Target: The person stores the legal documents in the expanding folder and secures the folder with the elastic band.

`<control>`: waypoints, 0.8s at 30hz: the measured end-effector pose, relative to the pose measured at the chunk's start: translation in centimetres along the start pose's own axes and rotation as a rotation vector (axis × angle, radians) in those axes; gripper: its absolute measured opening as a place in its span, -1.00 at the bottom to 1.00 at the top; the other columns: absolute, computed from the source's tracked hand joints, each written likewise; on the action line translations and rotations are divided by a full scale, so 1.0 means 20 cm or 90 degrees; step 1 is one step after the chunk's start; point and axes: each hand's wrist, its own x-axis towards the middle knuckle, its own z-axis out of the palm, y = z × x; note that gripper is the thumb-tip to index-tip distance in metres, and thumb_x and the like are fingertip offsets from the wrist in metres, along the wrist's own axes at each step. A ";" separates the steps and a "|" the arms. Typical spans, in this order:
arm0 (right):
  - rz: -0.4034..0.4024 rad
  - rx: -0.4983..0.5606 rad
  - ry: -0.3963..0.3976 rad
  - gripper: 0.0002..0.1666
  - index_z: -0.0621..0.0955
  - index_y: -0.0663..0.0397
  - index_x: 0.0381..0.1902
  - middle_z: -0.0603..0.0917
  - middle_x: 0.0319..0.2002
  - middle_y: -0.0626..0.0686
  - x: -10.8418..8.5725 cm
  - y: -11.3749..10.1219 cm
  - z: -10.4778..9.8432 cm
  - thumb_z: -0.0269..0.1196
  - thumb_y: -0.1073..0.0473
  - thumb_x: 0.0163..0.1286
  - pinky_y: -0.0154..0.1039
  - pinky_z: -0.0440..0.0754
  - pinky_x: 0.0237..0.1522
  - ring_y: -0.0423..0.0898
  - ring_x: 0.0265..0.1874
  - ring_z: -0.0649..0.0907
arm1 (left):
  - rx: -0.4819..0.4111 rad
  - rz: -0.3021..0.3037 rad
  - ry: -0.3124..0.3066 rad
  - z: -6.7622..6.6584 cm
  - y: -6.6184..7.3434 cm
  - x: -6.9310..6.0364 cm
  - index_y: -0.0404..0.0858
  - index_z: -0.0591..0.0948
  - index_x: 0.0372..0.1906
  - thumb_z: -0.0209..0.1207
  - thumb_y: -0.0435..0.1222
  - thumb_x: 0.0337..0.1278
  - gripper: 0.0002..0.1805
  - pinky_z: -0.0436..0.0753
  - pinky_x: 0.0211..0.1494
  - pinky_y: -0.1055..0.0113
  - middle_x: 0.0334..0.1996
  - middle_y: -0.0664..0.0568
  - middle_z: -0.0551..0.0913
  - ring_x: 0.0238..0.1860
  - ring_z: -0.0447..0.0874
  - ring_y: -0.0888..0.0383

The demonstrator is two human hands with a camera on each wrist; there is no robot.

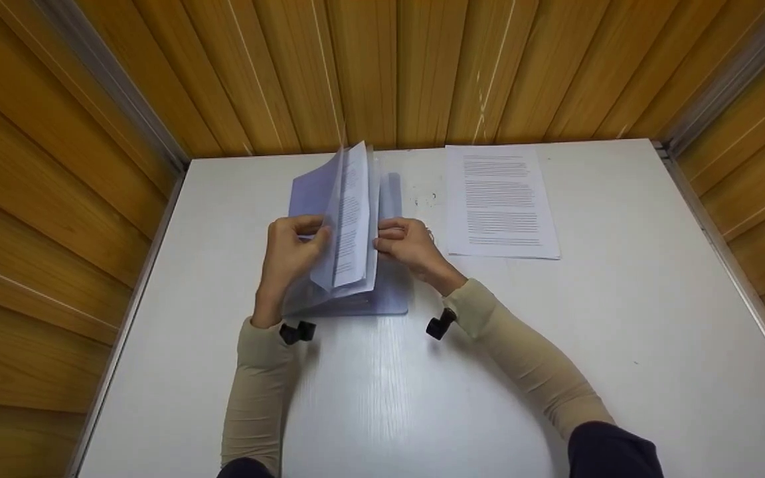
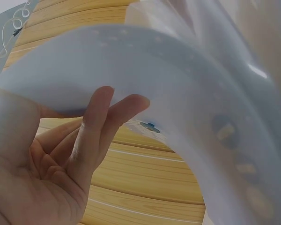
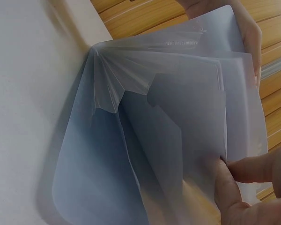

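A bluish translucent folder with clear sleeves lies spread on the table, its sleeves raised in the middle. The left hand holds a clear sleeve at the left by its edge between thumb and fingers. On the other side, the right hand pinches the edge of sleeves that stand up with printed sheets among them. In the right wrist view, thumb and finger of the right hand grip a sleeve edge, and sleeves fan out from the spine.
A stack of printed paper lies to the right of the folder on the white table. Wood-patterned panels stand behind the table and at both sides. Small dark marks are on the tabletop between folder and paper.
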 end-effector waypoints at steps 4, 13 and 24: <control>-0.006 -0.003 0.000 -0.50 0.54 0.47 0.27 0.71 0.20 0.41 0.00 0.01 0.00 0.32 0.53 0.38 -0.17 0.80 0.03 -0.11 -0.10 0.79 | 0.002 0.001 -0.003 0.01 0.01 -0.01 -0.47 0.81 -0.02 0.32 -0.43 0.25 -0.74 0.83 -0.07 0.00 -0.09 -0.28 0.85 -0.12 0.89 -0.15; -0.001 0.012 -0.014 -0.52 0.53 0.48 0.29 0.70 0.21 0.43 -0.03 0.02 -0.01 0.29 0.50 0.44 -0.22 0.81 -0.05 -0.12 -0.16 0.81 | 0.015 0.009 0.000 0.02 0.00 -0.01 -0.48 0.81 -0.05 0.32 -0.44 0.23 -0.75 0.83 -0.10 -0.04 -0.10 -0.29 0.85 -0.14 0.89 -0.16; -0.020 0.057 -0.048 -0.45 0.46 0.56 0.37 0.65 0.24 0.47 -0.07 -0.05 -0.07 0.27 0.52 0.46 -0.17 0.78 0.09 0.04 -0.03 0.82 | 0.013 -0.012 -0.002 0.00 0.01 0.00 -0.46 0.80 0.00 0.32 -0.44 0.26 -0.73 0.83 -0.03 -0.04 -0.07 -0.29 0.84 -0.09 0.88 -0.16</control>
